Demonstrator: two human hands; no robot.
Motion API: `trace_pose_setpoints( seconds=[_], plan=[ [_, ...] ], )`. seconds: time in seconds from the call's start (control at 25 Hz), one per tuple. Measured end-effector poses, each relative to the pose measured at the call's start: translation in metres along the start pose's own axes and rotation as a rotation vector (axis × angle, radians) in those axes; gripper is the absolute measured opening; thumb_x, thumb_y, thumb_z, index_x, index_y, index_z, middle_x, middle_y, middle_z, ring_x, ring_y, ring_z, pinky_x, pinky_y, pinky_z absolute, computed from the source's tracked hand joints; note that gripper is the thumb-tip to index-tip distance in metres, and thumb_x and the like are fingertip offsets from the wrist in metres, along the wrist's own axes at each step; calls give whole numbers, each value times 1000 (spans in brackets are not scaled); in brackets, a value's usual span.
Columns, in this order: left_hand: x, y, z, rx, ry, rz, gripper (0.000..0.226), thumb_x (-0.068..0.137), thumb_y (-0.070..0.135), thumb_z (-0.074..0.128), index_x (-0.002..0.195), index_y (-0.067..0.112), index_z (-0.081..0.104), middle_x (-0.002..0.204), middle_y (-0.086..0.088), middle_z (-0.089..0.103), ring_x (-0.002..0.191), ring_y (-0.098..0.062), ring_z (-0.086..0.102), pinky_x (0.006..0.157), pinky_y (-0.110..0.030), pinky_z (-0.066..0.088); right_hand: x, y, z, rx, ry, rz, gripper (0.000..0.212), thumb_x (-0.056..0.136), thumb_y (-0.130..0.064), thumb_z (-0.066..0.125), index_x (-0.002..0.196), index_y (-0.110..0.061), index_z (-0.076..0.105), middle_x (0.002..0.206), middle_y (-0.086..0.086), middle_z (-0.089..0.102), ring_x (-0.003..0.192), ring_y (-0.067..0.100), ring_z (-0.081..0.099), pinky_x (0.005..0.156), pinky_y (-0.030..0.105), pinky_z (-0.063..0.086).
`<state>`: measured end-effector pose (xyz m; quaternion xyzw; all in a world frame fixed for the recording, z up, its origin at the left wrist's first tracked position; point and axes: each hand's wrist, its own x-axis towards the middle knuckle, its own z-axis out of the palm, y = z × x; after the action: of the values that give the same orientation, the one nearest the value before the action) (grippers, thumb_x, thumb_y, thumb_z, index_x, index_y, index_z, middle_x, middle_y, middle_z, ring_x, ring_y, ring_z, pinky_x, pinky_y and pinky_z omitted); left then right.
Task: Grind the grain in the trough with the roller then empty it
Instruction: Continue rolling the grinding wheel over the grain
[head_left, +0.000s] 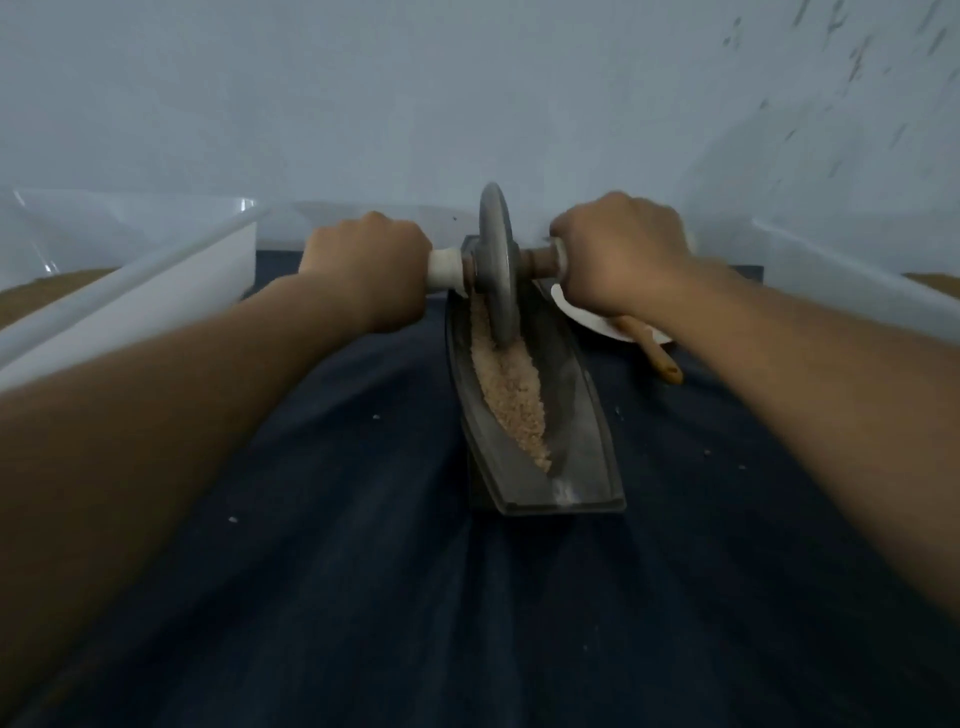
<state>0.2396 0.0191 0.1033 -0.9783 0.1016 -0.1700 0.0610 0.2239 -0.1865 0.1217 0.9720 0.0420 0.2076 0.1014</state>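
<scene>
A long dark boat-shaped trough (587, 415) lies lengthwise on the dark cloth, running away from me. Pale crushed grain (511, 389) fills its groove. The roller (497, 260), a grey disc on a crosswise axle, stands upright in the far end of the trough on the grain. My left hand (366, 270) grips the axle's white left handle. My right hand (621, 254) grips the right handle. Both arms are stretched forward.
A white plate (587, 319) with a wooden tool (657, 356) lies right of the trough, behind my right hand. Clear plastic bins (130, 291) (852, 280) flank the dark cloth (363, 519). A white wall stands just beyond. A few loose grains dot the cloth.
</scene>
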Motion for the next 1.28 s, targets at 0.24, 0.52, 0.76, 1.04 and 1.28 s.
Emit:
trace_pose_setpoints(
  seconds=[0.24,0.52,0.76,1.04,1.28],
  plan=[
    [-69,-28,-7,86,308,319,15,60,47,43,73,40,48,57,10,41,45,-21,45,48,-26,38,-97,35,-10,77,154,-285,15,63,-40,46,70,-50,39,44,-15,30,35,5,28,35,20,29],
    [5,5,10,109,125,-41,14,89,27,60,101,22,67,82,-5,54,67,-25,50,59,-34,39,-5,1,16,32,54,58,10,87,-24,64,96,-24,63,88,7,59,76,31,54,62,32,36],
    [-67,-9,-3,63,176,145,10,75,38,60,85,36,58,69,6,51,57,-21,50,49,-28,35,-74,20,-9,-25,173,-165,18,66,-30,65,69,-33,48,55,-11,36,44,8,31,46,16,17],
    [-14,5,-3,129,80,44,18,83,34,62,100,30,66,81,0,57,63,-20,49,55,-32,38,-34,12,14,27,74,-5,13,84,-37,65,77,-27,59,68,-2,47,57,22,44,53,26,32],
    [-18,1,-10,46,-23,105,17,81,37,69,97,31,66,79,4,53,69,-20,53,62,-33,43,-37,18,8,44,40,-81,18,86,-40,64,78,-24,62,74,3,57,63,26,54,54,29,39]
  ],
)
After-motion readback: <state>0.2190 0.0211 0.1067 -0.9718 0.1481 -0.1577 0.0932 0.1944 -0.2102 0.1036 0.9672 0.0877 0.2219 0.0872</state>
